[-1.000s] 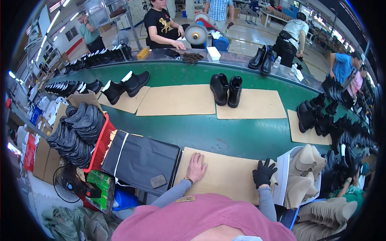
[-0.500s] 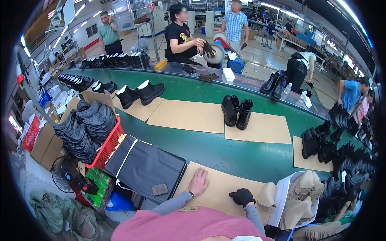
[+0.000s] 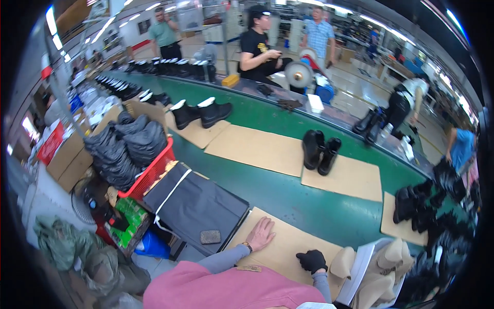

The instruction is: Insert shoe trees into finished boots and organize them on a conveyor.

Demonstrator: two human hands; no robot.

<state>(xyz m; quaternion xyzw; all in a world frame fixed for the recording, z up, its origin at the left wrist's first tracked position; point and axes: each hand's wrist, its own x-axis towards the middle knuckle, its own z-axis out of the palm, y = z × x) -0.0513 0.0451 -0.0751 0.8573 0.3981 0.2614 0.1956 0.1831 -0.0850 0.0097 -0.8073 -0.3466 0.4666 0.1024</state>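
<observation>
My bare left hand (image 3: 261, 234) lies flat on a sheet of brown cardboard (image 3: 285, 257), its fingers stretched out and a band at the wrist. To its right my right hand (image 3: 312, 261), in a black glove, rests on the same sheet. Its fingers look curled in, one digit pointing left, and nothing shows in them. Close beside the glove stands a beige curved moulded piece (image 3: 341, 261). Next to that is a white tub (image 3: 357, 265) with more such beige pieces. Left of my bare hand lies a grey block (image 3: 210, 237) on a black-covered stack (image 3: 200, 203) tied with white cord.
Black boots (image 3: 320, 152) stand on cardboard sheets (image 3: 257, 149) across the green table (image 3: 262, 193); another boot pair (image 3: 200, 112) is further left. Many dark shoes (image 3: 437, 226) crowd the right. A red basket (image 3: 154, 172) holds black bundles. Several people stand or sit beyond the table.
My view has turned, so the scene sits tilted and shifted right. Both my hands stay on the cardboard. The person in black across the table no longer holds a dark glove up by the wheel.
</observation>
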